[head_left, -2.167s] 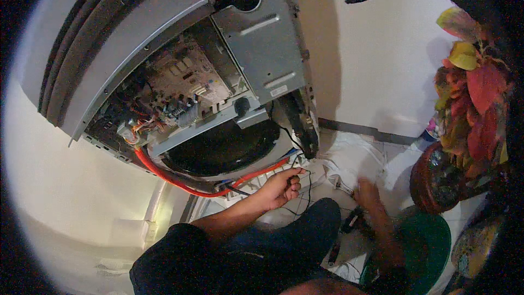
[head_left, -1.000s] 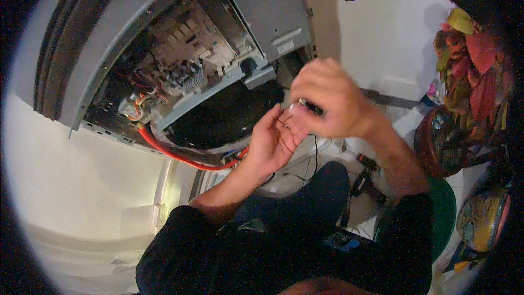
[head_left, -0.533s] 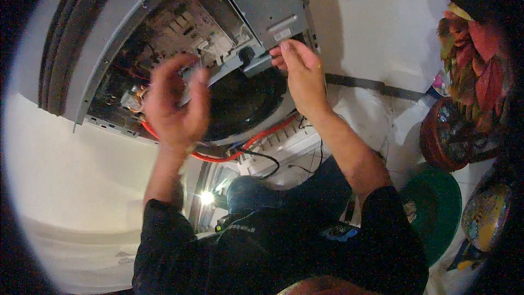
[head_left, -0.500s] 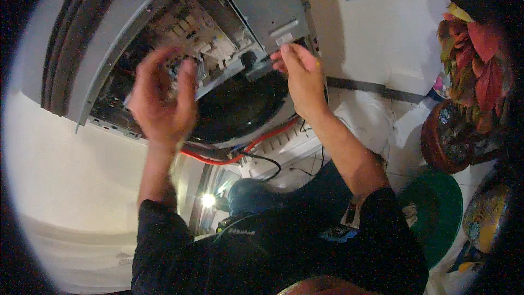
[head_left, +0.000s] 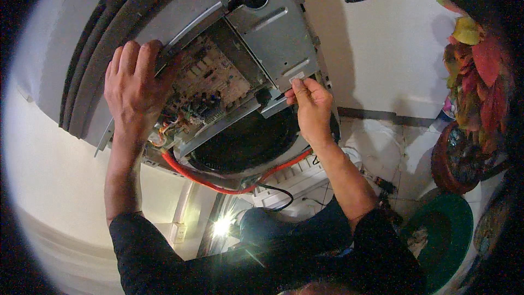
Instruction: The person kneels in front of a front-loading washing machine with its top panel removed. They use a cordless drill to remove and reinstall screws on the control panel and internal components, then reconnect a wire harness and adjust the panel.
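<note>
An opened appliance with a grey metal casing (head_left: 188, 24) lies before me, its insides showing. My left hand (head_left: 130, 87) has its fingers curled over the metal rim beside the brown circuit board (head_left: 221, 71); its thumb is hidden. On the other side, thumb and fingertips of my right hand (head_left: 314, 110) are pinched together at the lower edge of a grey metal plate (head_left: 273, 35). Whatever they hold is too small to make out. Coloured wires (head_left: 162, 131) cluster at the board's lower left, and a round black part (head_left: 245, 142) sits below it.
A thick red tube or cable (head_left: 202, 182) curves along the appliance's near side, with a black cable (head_left: 284, 194) by it. A bright lamp (head_left: 221, 227) shines below. To the right stand a potted plant (head_left: 486, 82) and a green basin (head_left: 458, 226).
My left hand has moved from above the circuit board onto the metal rim at left. My right hand stays pinched near the plate's edge. The view has shifted, so most things appear lower.
</note>
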Tool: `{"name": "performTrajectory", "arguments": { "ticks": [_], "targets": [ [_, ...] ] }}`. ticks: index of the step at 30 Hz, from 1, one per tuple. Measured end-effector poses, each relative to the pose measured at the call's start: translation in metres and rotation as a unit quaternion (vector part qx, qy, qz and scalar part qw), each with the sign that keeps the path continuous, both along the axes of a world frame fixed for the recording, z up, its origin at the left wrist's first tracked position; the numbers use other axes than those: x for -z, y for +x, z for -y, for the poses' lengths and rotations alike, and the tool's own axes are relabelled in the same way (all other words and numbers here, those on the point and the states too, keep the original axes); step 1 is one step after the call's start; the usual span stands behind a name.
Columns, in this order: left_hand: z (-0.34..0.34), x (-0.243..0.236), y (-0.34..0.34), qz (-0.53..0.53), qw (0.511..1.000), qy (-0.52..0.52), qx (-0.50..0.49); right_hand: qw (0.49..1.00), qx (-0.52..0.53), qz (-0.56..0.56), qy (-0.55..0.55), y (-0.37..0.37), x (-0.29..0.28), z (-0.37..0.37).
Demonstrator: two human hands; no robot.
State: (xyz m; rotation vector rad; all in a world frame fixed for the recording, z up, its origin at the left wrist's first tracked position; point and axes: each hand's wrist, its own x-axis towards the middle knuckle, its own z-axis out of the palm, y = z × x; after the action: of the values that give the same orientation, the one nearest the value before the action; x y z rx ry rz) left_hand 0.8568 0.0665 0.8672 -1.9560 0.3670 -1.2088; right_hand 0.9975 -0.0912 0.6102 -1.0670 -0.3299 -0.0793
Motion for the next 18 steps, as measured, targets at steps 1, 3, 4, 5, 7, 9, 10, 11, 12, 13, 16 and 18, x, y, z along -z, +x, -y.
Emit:
{"name": "performTrajectory", "arguments": {
  "ticks": [1, 3, 4, 5, 7, 9, 10, 11, 12, 13, 16, 18],
  "targets": [
    [-0.002, 0.0, 0.002, 0.01, 1.0, 0.01, -0.005, 0.999, -0.008, -0.001, -0.036, 0.003, -0.001, 0.004],
    [-0.003, 0.003, 0.003, 0.02, 1.0, 0.011, 0.0, 0.996, -0.031, 0.003, -0.08, 0.008, -0.002, 0.011],
    [-0.004, 0.004, 0.003, 0.028, 1.0, 0.012, -0.005, 0.995, -0.04, 0.009, -0.088, 0.012, -0.003, 0.014],
    [-0.004, 0.006, 0.003, 0.036, 0.999, 0.012, -0.008, 0.995, -0.044, 0.025, -0.091, 0.015, -0.003, 0.016],
    [-0.006, 0.008, 0.003, 0.039, 0.999, 0.017, 0.017, 0.992, -0.028, 0.05, -0.114, 0.02, -0.003, 0.018],
    [-0.008, 0.008, 0.004, 0.034, 0.999, 0.015, 0.026, 0.99, -0.02, 0.073, -0.116, 0.023, -0.001, 0.018],
    [-0.008, 0.008, 0.004, 0.032, 0.999, 0.015, 0.033, 0.991, -0.02, 0.077, -0.109, 0.025, 0.0, 0.018],
    [-0.009, 0.006, 0.005, 0.041, 0.998, 0.026, 0.028, 0.992, -0.018, 0.08, -0.101, 0.025, 0.002, 0.018],
    [-0.007, 0.007, 0.007, 0.044, 0.998, 0.015, 0.036, 0.992, -0.019, 0.076, -0.103, 0.026, 0.003, 0.018],
    [-0.004, 0.009, 0.007, 0.047, 0.998, 0.005, 0.042, 0.992, -0.02, 0.073, -0.104, 0.027, 0.004, 0.019],
    [0.014, 0.024, 0.009, -0.024, 0.988, 0.011, 0.152, 0.986, 0.023, 0.094, -0.136, 0.031, 0.008, 0.018],
    [0.033, 0.06, 0.018, -0.148, 0.96, -0.077, 0.227, 0.981, 0.041, 0.113, -0.15, 0.035, 0.009, 0.018]
  ]
}}
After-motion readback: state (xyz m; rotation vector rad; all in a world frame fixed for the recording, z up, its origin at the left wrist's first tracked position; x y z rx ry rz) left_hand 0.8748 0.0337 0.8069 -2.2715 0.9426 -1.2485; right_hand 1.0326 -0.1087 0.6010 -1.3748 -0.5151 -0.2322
